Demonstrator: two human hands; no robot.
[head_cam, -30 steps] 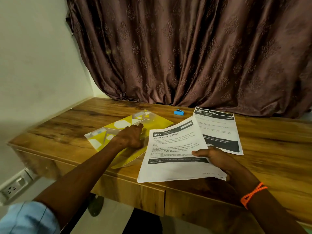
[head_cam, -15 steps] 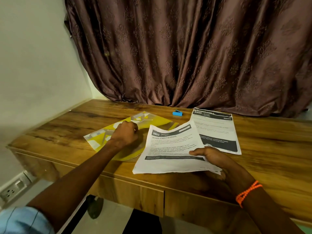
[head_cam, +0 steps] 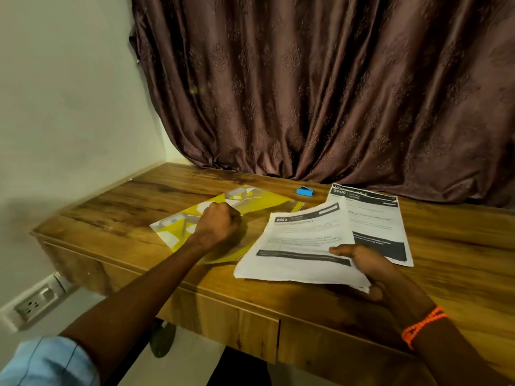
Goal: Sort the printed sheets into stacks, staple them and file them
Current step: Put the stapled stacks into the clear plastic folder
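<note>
Head view: right hand (head_cam: pixel 367 270) pinches thin printed sheets (head_cam: pixel 301 246) over grained wood.

a: surface? wooden desk (head_cam: pixel 451 246), drawer fronts along its near edge, curtain (head_cam: pixel 334 93) hanging at the back edge.

b: items lying on it, left to right?

a: yellow folder (head_cam: pixel 259 203) flat at left-centre, with a clear cover. small blue stapler (head_cam: pixel 304 191) near the back edge, apart from the folder. white sheet (head_cam: pixel 373 218) headed "3800" flat at right, dark band near its lower end.

b: contact between sheet and folder?

a: cannot tell; a lifted stack (head_cam: pixel 301 243) headed "2652" covers the gap.
</note>
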